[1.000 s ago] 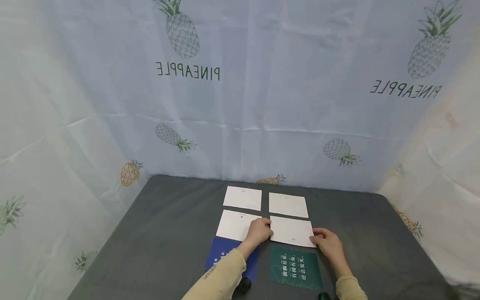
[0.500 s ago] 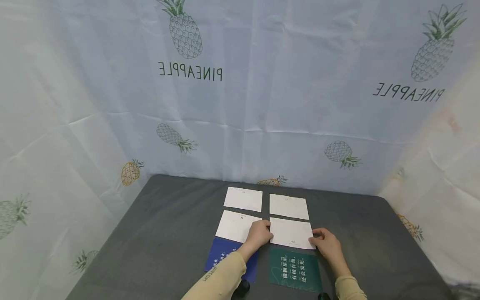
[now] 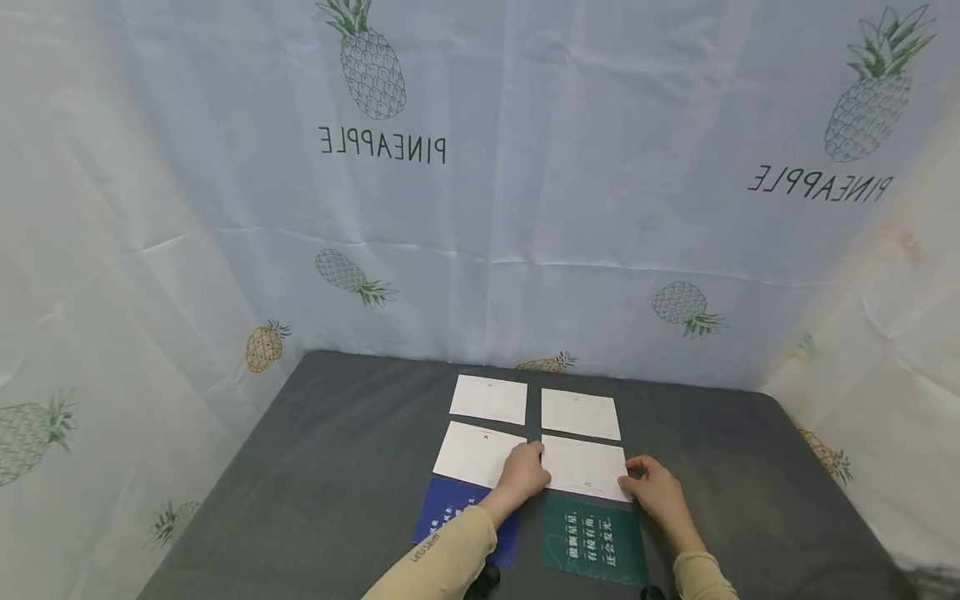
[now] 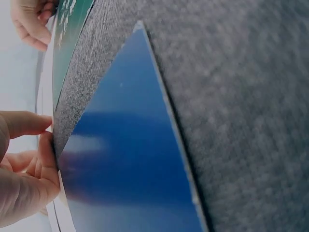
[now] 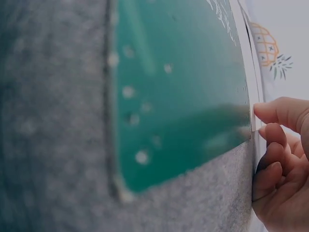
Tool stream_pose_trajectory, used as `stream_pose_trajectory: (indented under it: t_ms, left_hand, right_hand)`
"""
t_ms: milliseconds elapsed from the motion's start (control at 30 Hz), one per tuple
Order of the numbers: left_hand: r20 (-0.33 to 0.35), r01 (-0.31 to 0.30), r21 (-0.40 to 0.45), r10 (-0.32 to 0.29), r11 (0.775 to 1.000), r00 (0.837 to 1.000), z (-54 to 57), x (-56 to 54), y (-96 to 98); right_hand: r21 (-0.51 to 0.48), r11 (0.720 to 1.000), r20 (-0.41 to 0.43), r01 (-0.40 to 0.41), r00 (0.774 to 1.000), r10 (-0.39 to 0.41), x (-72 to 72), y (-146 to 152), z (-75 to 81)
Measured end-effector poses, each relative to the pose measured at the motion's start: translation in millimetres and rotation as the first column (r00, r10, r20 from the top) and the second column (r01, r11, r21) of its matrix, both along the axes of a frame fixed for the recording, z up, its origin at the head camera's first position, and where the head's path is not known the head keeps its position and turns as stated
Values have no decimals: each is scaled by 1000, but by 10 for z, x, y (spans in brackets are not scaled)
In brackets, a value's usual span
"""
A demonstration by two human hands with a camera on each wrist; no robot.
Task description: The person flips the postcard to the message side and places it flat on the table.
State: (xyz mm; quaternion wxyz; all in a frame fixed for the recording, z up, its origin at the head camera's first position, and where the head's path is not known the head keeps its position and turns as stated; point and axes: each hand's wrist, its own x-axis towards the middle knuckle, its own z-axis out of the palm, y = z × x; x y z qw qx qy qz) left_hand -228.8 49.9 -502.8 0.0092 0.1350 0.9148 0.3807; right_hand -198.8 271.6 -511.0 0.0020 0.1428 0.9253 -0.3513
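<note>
In the head view a white card (image 3: pixel 586 468) lies at the right of the middle row, in front of another white card (image 3: pixel 581 414). My left hand (image 3: pixel 523 472) pinches its left edge, and my right hand (image 3: pixel 660 496) holds its right edge between thumb and fingers. The left wrist view catches the left hand (image 4: pixel 24 169) with thumb and forefinger at a card's edge. From the right wrist, the right hand's thumb (image 5: pixel 275 110) presses on the white edge just beyond the green card (image 5: pixel 188 96), its other fingers curled below.
Left of the held card lie two more white cards, one nearer (image 3: pixel 472 454) and one farther (image 3: pixel 489 399). A blue card (image 3: pixel 504 542) with white writing is partly under the left forearm. All rest on a dark grey tabletop (image 3: pixel 322 467) before a pineapple-print curtain (image 3: pixel 480 208).
The held white card has come slightly nearer the green card. Both hands stay at its two side edges, and the head view has shifted a little.
</note>
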Motion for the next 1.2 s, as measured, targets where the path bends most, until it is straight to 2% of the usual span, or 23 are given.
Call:
stream_pose_trajectory:
  t_ms: [200, 633, 767, 867, 933, 1067, 1200]
  left_hand:
    - [20, -6, 39, 5, 999, 1000, -19, -1, -16]
    - [-5, -3, 109, 4, 994, 1000, -26, -12, -20]
    - [7, -33, 208, 32, 977, 999, -15, -51, -28]
    - [27, -63, 288, 57, 955, 998, -6, -82, -51]
    - [29, -59, 310, 52, 949, 998, 14, -96, -94]
    - [23, -38, 280, 33, 959, 999, 81, -85, -241]
    - [-19, -15, 185, 19, 983, 1000, 154, -24, -431]
  right_hand:
    - [6, 1000, -8, -6, 1000, 6, 6, -13, -27]
    - [10, 1000, -18, -27, 999, 27, 15, -3, -27]
    - [12, 999, -30, -38, 999, 38, 19, 33, 15]
    - [-5, 1000, -58, -15, 998, 14, 44, 69, 64]
    - [-23, 1000, -80, 6, 997, -8, 67, 80, 114]
    - [-39, 999, -111, 26, 993, -30, 119, 36, 237]
    - [-51, 999, -112, 20, 993, -25, 182, -114, 355]
